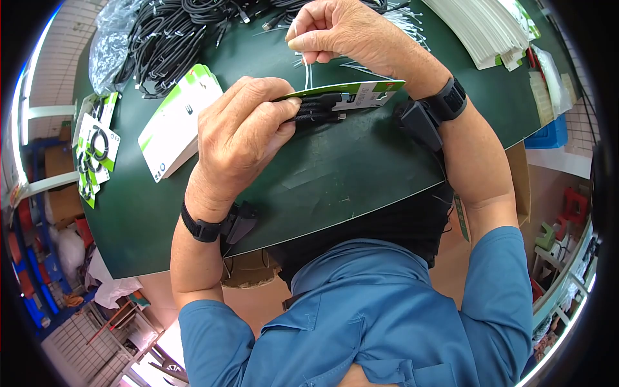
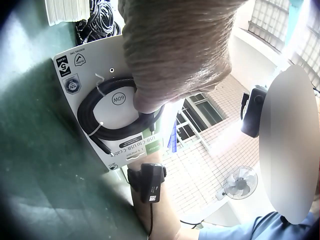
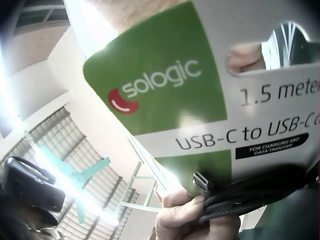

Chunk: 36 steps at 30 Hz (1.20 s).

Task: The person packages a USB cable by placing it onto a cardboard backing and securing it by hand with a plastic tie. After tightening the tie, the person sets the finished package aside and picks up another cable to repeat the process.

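Note:
My left hand (image 1: 242,132) grips a green and white packaging card (image 1: 374,95), its fingers and thumb on the coiled black USB-C cable (image 1: 316,108) that lies against the card's face. Two white ties cross the coil in the left wrist view, fixing it to the card (image 2: 112,107). Behind the card, my right hand (image 1: 354,39) pinches the thin white tie (image 1: 308,72) that rises from its back, between thumb and fingers. A metal USB-C plug (image 3: 201,181) sticks out beside the left fingers in the right wrist view.
On the green table (image 1: 322,174), a stack of blank-backed cards (image 1: 184,119) lies left, beside finished cable packs (image 1: 98,145). Loose black cables (image 1: 167,39) and a clear plastic bag (image 1: 113,55) lie behind. White ties (image 1: 407,29) and another card stack (image 1: 480,29) are far right.

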{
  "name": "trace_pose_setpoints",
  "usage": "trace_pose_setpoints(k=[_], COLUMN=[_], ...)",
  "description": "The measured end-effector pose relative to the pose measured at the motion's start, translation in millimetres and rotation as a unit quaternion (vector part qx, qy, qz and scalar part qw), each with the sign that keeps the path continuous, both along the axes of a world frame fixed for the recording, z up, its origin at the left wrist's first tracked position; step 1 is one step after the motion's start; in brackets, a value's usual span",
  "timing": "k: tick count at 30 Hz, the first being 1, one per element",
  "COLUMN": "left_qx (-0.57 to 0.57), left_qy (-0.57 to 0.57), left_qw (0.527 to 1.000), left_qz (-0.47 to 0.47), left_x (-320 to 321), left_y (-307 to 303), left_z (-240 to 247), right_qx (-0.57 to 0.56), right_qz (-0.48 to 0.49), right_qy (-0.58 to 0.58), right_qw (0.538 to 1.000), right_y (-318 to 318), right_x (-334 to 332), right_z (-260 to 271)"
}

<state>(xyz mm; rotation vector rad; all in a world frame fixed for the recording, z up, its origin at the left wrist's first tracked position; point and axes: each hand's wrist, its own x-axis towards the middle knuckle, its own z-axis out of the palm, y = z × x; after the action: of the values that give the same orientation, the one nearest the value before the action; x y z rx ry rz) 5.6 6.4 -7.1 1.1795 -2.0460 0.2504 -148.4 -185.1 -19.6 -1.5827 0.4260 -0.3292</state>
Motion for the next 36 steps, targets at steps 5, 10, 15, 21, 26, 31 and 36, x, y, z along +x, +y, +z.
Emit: trace_pose_setpoints(k=[5,10,15,21,26,31,36], left_qx=[0.000,-0.002,-0.006,-0.013,0.013,0.012,-0.010], left_qy=[0.001,-0.002,-0.018,-0.018,-0.040,-0.023,0.000], left_qw=[1.000,1.000,1.000,1.000,0.999,1.000,1.000], left_qz=[0.000,0.010,0.019,0.009,0.000,-0.002,-0.004], left_x=[-0.1,-0.4,-2.1,-2.4,0.5,1.0,2.0], left_y=[-0.5,-0.3,0.3,-0.9,2.2,0.6,-2.6], left_z=[0.1,-0.2,3.2,3.7,3.3,2.3,-1.1], right_qx=[0.018,-0.030,-0.043,0.091,0.011,0.011,0.015], right_qz=[0.016,0.103,0.162,0.137,0.185,0.199,0.203], right_qy=[-0.014,-0.036,-0.051,0.017,0.039,0.033,0.032], right_qw=[1.000,0.994,0.984,0.986,0.982,0.979,0.978], right_y=[4.1,12.9,10.9,6.4,11.4,8.8,6.0], right_x=[-1.2,-5.1,-7.6,-11.3,-10.5,-9.1,-9.6], right_z=[2.2,6.9,10.1,15.0,14.0,12.0,13.7])
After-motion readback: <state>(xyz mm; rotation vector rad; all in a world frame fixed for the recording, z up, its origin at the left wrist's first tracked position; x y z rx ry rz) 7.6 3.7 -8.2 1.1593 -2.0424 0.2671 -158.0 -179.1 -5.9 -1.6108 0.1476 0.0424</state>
